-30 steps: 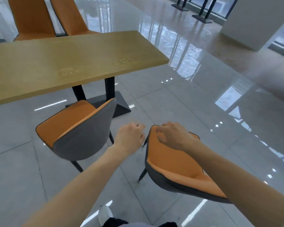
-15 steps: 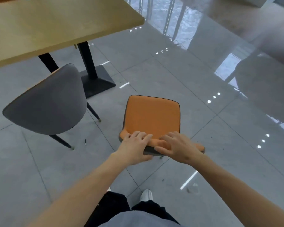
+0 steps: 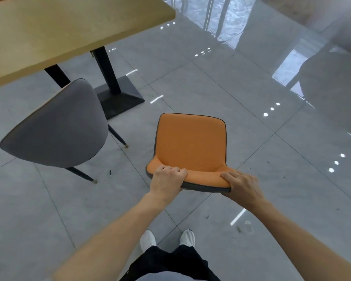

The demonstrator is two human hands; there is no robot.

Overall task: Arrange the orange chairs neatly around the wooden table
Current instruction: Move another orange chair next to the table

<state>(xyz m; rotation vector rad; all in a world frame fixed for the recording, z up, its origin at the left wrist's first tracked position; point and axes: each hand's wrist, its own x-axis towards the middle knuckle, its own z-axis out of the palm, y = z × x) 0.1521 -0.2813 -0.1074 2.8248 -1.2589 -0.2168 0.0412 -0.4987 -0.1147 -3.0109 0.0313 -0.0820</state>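
Note:
An orange chair (image 3: 190,142) with a grey outer shell stands on the floor right of the wooden table (image 3: 55,35), its seat facing away from me. My left hand (image 3: 166,181) grips the left end of its backrest top. My right hand (image 3: 241,185) grips the right end, fingers curled over the edge. A second chair (image 3: 57,126) stands to the left at the table's near edge, showing only its grey back. The orange chair's legs are hidden under its seat.
The table's black post and base plate (image 3: 120,96) stand between the two chairs. Glossy grey floor tiles (image 3: 251,98) spread to the right and ahead. My white shoes (image 3: 166,240) are just behind the orange chair.
My hands went from hovering over the chair to gripping both ends of its backrest. The view tipped down, and the chair now faces squarely away from me.

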